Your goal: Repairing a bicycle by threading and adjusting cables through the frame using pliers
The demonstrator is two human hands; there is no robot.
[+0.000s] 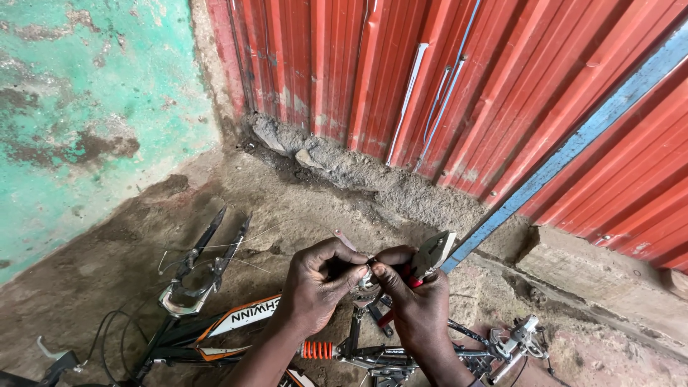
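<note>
My left hand and my right hand meet over an upturned bicycle frame. Between the fingertips of both hands sits a small round metal part, pinched from both sides. My right hand also grips red-handled pliers, whose grey jaws point up and to the right. A thin steel cable runs leftward from the hands toward the brake arms. Below the hands I see an orange coil spring on the frame.
A red corrugated metal wall with a blue strip stands ahead, over a rough concrete sill. A green painted wall is at left. The dirt floor holds a derailleur and drivetrain parts at lower right.
</note>
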